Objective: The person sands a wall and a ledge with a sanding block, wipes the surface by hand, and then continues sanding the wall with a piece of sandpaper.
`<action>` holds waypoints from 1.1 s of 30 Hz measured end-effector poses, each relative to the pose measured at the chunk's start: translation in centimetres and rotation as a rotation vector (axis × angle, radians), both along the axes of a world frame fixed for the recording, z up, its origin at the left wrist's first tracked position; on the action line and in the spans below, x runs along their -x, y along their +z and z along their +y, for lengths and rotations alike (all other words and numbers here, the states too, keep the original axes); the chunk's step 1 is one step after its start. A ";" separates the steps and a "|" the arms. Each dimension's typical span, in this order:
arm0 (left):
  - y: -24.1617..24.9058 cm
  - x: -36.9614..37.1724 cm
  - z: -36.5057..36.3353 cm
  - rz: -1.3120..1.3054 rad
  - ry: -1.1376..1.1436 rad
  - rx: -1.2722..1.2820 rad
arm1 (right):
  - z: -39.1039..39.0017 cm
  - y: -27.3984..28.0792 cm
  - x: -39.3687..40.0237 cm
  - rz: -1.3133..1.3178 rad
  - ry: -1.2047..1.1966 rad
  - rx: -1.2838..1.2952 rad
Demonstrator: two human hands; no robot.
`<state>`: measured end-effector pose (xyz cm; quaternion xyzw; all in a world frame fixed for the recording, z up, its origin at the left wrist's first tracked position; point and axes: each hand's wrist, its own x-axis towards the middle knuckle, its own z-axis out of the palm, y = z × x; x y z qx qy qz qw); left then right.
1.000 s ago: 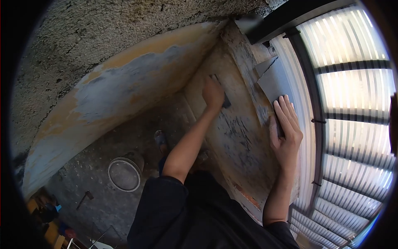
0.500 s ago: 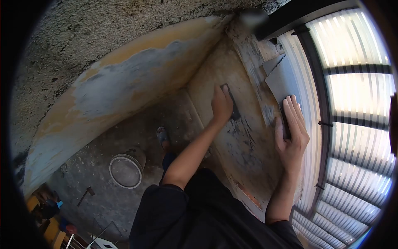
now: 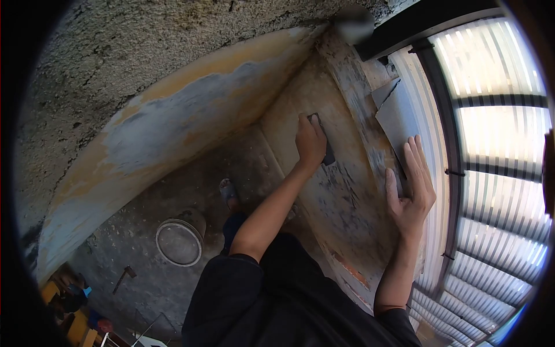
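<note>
My left hand (image 3: 311, 140) is closed around a dark, flat, rectangular hand tool (image 3: 329, 151), perhaps a sanding block or float. The tool lies against the stained, yellowish wall (image 3: 300, 87), just above a patch of dark smears (image 3: 347, 191). To the right, my right hand (image 3: 413, 194) is open, fingers stretched and thumb apart, at the wall's outer edge. Its fingertips are beside a bent grey sheet (image 3: 399, 115). Whether the palm presses on the edge is hidden.
Rough concrete (image 3: 115, 63) spans the upper left above a patchy wall (image 3: 179, 110). A round bucket (image 3: 180, 243) and a hammer-like tool (image 3: 123, 277) are on the floor. Dark metal bars (image 3: 454, 144) and translucent corrugated panels (image 3: 491, 63) line the right side.
My right hand has shifted slightly right, and its thumb has spread further from the fingers. The tool in my left hand has changed its tilt slightly. The whole view has moved a little.
</note>
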<state>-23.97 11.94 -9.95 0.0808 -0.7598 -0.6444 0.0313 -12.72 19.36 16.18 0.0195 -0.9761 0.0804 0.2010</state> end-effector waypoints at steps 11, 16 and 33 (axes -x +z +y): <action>0.5 3.5 -1.1 0.086 0.005 0.093 | 1.5 0.1 -1.3 0.253 0.058 -0.019; -0.5 7.1 -1.9 -0.003 -0.008 0.221 | 1.4 0.3 -1.8 0.301 0.050 -0.058; 2.3 5.2 -1.3 0.111 0.042 0.170 | 1.4 0.2 -1.6 0.379 0.003 -0.125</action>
